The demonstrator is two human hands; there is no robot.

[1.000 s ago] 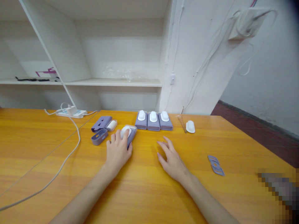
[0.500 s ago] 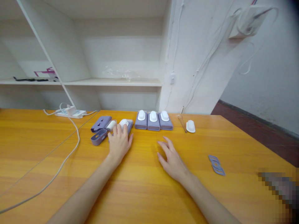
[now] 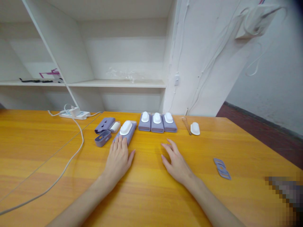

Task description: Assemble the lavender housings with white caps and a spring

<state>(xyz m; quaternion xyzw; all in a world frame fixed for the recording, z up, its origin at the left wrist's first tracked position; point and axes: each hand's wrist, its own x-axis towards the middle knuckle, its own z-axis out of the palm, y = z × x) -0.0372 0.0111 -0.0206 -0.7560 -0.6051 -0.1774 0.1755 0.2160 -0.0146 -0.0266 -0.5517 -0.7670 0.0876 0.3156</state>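
Note:
My left hand (image 3: 118,155) lies flat, fingers together and thumb apart, its fingertips over the near end of a purple box-like unit (image 3: 130,135). A white rounded piece (image 3: 126,127) sits on top of that unit. Left of it are a purple shell with cutouts (image 3: 104,125), a white cylinder (image 3: 115,126) and a purple hollow end cap (image 3: 103,139). My right hand (image 3: 175,162) rests on the table with parted, slightly bent fingers, holding nothing. Beyond it, three similar purple units (image 3: 157,126) with white tops stand side by side.
On the right lie a coiled spring-like strip (image 3: 186,125), a white rounded piece (image 3: 195,128) and a flat purple frame (image 3: 222,168). A power strip (image 3: 75,113) and a long cable (image 3: 81,138) occupy the left side. White shelves (image 3: 118,83) rise behind the wooden table (image 3: 146,195).
My left hand has drawn back toward me, uncovering the white piece on the purple unit. My right hand stays nearly still. The whole view has shifted slightly.

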